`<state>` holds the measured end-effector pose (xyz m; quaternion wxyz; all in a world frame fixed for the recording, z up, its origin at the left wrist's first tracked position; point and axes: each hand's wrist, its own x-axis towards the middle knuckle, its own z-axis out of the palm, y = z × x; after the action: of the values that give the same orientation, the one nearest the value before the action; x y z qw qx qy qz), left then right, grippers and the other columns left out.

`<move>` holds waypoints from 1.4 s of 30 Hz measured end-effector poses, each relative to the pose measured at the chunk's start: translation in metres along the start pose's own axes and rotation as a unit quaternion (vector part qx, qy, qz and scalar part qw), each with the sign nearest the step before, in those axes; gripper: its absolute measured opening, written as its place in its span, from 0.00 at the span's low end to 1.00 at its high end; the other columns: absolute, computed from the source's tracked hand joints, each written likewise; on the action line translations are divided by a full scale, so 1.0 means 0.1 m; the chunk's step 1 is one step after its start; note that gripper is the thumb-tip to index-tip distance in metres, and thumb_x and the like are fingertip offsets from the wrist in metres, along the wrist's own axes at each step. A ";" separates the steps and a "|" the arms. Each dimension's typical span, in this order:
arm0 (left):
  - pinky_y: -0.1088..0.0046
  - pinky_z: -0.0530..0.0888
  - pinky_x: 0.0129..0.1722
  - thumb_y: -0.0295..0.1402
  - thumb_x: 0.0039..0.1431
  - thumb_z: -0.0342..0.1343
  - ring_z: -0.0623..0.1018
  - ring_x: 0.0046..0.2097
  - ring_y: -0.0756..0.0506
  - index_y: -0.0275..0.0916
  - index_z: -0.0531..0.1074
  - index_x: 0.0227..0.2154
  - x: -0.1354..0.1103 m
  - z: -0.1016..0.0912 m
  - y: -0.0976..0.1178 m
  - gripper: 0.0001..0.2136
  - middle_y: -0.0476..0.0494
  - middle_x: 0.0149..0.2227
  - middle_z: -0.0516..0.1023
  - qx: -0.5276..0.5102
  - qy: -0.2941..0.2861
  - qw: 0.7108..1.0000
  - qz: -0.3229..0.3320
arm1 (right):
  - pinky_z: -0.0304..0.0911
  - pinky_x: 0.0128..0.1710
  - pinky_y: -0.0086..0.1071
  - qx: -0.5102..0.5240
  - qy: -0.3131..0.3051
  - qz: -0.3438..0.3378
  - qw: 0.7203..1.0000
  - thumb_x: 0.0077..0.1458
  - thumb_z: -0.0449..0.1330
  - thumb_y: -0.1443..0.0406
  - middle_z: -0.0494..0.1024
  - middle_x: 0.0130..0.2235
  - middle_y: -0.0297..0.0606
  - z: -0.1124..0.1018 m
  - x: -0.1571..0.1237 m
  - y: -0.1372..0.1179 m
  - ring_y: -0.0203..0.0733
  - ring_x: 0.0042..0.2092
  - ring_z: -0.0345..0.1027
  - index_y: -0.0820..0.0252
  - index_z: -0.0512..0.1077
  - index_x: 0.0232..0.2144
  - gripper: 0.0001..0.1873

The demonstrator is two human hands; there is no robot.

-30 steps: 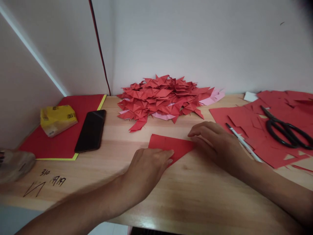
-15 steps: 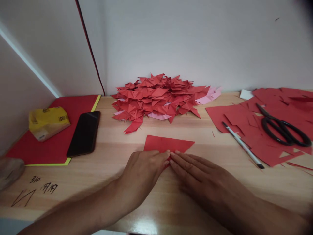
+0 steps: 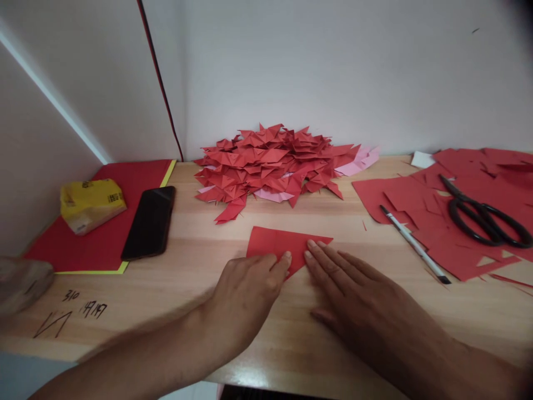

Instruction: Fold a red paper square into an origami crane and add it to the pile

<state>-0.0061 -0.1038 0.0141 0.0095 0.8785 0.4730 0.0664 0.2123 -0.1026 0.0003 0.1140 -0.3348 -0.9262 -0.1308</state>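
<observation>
A folded red paper triangle (image 3: 283, 243) lies flat on the wooden desk (image 3: 200, 261) in front of me. My left hand (image 3: 250, 289) rests palm down with its fingertips pressing the paper's near left edge. My right hand (image 3: 350, 294) lies flat beside it, fingers stretched out, their tips on the paper's right slanted edge. Neither hand grips anything. Behind the paper sits a heap of folded red and pink paper pieces (image 3: 275, 161).
A black phone (image 3: 150, 221) and a yellow tissue pack (image 3: 90, 203) lie on a red sheet (image 3: 100, 244) at the left. At the right are red paper scraps (image 3: 441, 222), a white pen (image 3: 414, 244) and black scissors (image 3: 483, 214). Pen marks (image 3: 70, 314) are on the desk.
My right hand came from the paper's far right corner to its near edge beside my left hand, then slid up along the right slanted edge. My left hand stayed on the paper.
</observation>
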 end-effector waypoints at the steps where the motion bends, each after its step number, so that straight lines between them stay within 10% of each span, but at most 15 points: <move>1: 0.71 0.68 0.26 0.27 0.66 0.47 0.74 0.29 0.46 0.38 0.71 0.48 -0.01 0.00 0.01 0.11 0.49 0.27 0.73 0.012 0.011 1.000 0.003 | 0.69 0.52 0.46 -0.002 -0.002 0.000 1.000 0.66 0.45 0.61 0.70 0.58 0.58 0.00 0.00 0.00 0.54 0.57 0.69 0.75 0.71 0.54 0.26; 8: 0.59 0.73 0.47 0.30 0.66 0.49 0.75 0.51 0.40 0.35 0.72 0.48 0.00 0.06 0.07 0.12 0.38 0.49 0.77 0.083 0.141 0.983 0.087 | 0.69 0.49 0.45 -0.020 0.013 -0.012 1.000 0.66 0.44 0.62 0.70 0.58 0.58 0.02 0.00 0.01 0.54 0.56 0.69 0.75 0.71 0.53 0.25; 12: 0.54 0.66 0.59 0.39 0.68 0.45 0.71 0.58 0.38 0.28 0.69 0.52 0.00 0.17 0.09 0.20 0.35 0.55 0.74 0.076 0.124 0.982 0.121 | 0.68 0.50 0.45 -0.023 0.017 -0.009 1.000 0.67 0.43 0.63 0.70 0.58 0.57 0.02 0.00 -0.02 0.54 0.57 0.68 0.75 0.71 0.53 0.24; 42: 0.58 0.67 0.63 0.31 0.67 0.47 0.65 0.64 0.41 0.32 0.69 0.55 -0.63 0.11 0.22 0.17 0.40 0.60 0.69 0.037 0.123 0.992 0.016 | 0.59 0.59 0.52 0.030 -0.002 -0.064 0.997 0.64 0.50 0.56 0.63 0.63 0.54 -0.01 0.02 -0.15 0.55 0.63 0.60 0.71 0.66 0.59 0.29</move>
<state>-0.0205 -0.1683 -0.0020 -0.0822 0.8708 0.4588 0.1564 0.2009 -0.1126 0.0000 0.1138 -0.2715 -0.9494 -0.1095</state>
